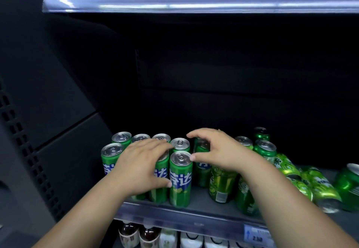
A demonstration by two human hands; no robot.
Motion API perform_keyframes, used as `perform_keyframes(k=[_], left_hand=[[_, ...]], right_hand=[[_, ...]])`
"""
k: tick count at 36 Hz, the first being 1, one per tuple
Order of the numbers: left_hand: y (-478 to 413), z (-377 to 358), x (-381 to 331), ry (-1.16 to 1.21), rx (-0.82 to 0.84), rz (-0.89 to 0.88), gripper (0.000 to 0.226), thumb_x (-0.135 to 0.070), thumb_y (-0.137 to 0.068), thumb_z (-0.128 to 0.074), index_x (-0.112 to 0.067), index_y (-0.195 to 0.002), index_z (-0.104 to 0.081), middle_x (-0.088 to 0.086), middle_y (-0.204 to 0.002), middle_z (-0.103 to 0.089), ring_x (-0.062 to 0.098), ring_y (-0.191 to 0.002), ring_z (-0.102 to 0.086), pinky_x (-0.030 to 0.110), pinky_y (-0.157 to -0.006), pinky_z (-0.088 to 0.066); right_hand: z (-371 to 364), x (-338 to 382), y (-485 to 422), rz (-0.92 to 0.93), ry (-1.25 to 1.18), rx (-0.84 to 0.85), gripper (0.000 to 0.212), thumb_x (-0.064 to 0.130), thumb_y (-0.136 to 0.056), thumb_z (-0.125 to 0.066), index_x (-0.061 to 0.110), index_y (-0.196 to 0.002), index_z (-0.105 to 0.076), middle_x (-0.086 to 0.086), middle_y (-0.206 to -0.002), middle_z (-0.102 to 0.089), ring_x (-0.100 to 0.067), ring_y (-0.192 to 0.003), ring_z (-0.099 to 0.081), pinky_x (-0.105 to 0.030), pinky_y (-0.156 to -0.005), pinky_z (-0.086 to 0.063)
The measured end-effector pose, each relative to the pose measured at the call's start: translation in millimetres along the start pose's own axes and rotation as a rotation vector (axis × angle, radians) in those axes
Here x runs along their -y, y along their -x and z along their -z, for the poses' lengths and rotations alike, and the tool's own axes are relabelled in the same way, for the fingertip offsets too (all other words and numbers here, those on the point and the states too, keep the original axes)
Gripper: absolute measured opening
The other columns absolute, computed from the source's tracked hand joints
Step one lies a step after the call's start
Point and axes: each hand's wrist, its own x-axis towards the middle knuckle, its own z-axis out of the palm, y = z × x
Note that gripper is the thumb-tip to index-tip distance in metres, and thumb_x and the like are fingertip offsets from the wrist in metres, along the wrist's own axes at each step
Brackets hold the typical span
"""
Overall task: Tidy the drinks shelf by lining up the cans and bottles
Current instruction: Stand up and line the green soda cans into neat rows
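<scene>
Both hands work over a block of tall green cans (180, 178) standing upright at the left front of the shelf (202, 199). The left hand (142, 162) lies spread over the tops of the block, fingers wide and reaching toward the right, thumb pressed low against the side of a front can; it wraps the group loosely, and whether it truly grips any one can cannot be told. The right hand (215, 150) is curled in a half-open claw around the top of another tall green can (203, 162) just right of the block, thumb touching the rim of the nearest front can, fingers arched over the far side. Under the right wrist stand shorter lime-green cans (221, 185), close to the shelf's front lip (174, 211). Further right of that hand several green cans lie toppled (310, 185) on their sides, crowded together. Behind both hands the shelf is dark and open, with free room to the back wall. Left of the left hand the block sits near the black side panel (48, 131), leaving only a thin gap. Below the wrists, bottles (136, 234) fill the lower shelf.
</scene>
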Motion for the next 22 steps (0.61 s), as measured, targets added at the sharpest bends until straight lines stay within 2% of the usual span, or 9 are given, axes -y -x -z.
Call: perform_keyframes(k=[2, 4, 7, 10, 12, 15, 22], left_hand=[[0, 1, -2, -0.011, 0.001, 0.004, 0.104, -0.086, -0.055, -0.058, -0.044, -0.146, -0.031, -0.018, -0.154, -0.036, 0.010, -0.143, -0.032, 0.035, -0.117, -0.026], [-1, 2, -3, -0.009, 0.006, 0.010, 0.105, -0.090, -0.054, -0.055, -0.045, -0.146, -0.031, -0.019, -0.153, -0.036, 0.009, -0.142, -0.033, 0.034, -0.116, -0.026], [-4, 4, -6, 0.016, -0.005, 0.015, 0.104, -0.090, -0.056, -0.058, -0.044, -0.146, -0.032, -0.021, -0.150, -0.038, 0.009, -0.138, -0.037, 0.032, -0.112, -0.028], [-5, 4, -13, -0.003, 0.001, 0.036, 0.107, -0.091, -0.060, -0.054, -0.042, -0.150, -0.025, -0.017, -0.157, -0.030, 0.011, -0.143, -0.030, 0.035, -0.114, -0.025], [-6, 2, -16, -0.054, 0.019, 0.052, 0.109, -0.091, -0.064, -0.051, -0.040, -0.154, -0.017, -0.014, -0.161, -0.022, 0.012, -0.147, -0.023, 0.034, -0.118, -0.018], [-6, 0, -16, -0.090, 0.033, 0.076, 0.110, -0.092, -0.066, -0.046, -0.038, -0.155, -0.012, -0.014, -0.162, -0.019, 0.012, -0.149, -0.020, 0.034, -0.119, -0.015], [-4, -5, -11, -0.136, 0.010, 0.091, 0.109, -0.092, -0.062, -0.030, -0.033, -0.154, -0.027, -0.014, -0.159, -0.029, 0.012, -0.146, -0.029, 0.036, -0.117, -0.022]], right_hand=[[-1, -1, 4, 0.011, 0.025, 0.027, 0.060, 0.050, -0.081, -0.074, 0.045, -0.135, -0.050, 0.022, -0.140, -0.052, -0.003, -0.129, -0.048, -0.049, -0.123, -0.018], [1, -2, 7, 0.008, 0.011, 0.032, 0.059, 0.046, -0.083, -0.073, 0.046, -0.137, -0.048, 0.022, -0.143, -0.049, -0.002, -0.132, -0.046, -0.052, -0.123, -0.014], [3, -5, 7, -0.039, 0.021, 0.021, 0.066, 0.041, -0.082, -0.075, 0.043, -0.141, -0.046, 0.017, -0.147, -0.046, -0.006, -0.134, -0.044, -0.051, -0.120, -0.025], [-2, -8, 5, -0.083, 0.183, 0.004, 0.069, 0.027, -0.084, -0.073, 0.032, -0.146, -0.044, 0.005, -0.146, -0.048, -0.017, -0.134, -0.047, -0.036, -0.113, -0.037], [-6, -10, 4, -0.090, 0.222, -0.065, 0.063, 0.019, -0.084, -0.071, 0.029, -0.142, -0.049, 0.003, -0.140, -0.053, -0.018, -0.128, -0.052, -0.031, -0.105, -0.044], [-9, -10, 4, -0.065, 0.194, -0.089, 0.052, 0.023, -0.082, -0.076, 0.029, -0.130, -0.056, 0.006, -0.129, -0.058, -0.016, -0.119, -0.056, -0.032, -0.101, -0.047], [-16, -12, 3, -0.040, 0.125, -0.098, 0.042, 0.027, -0.082, -0.076, 0.034, -0.119, -0.058, 0.014, -0.122, -0.059, -0.011, -0.113, -0.057, -0.038, -0.098, -0.050]])
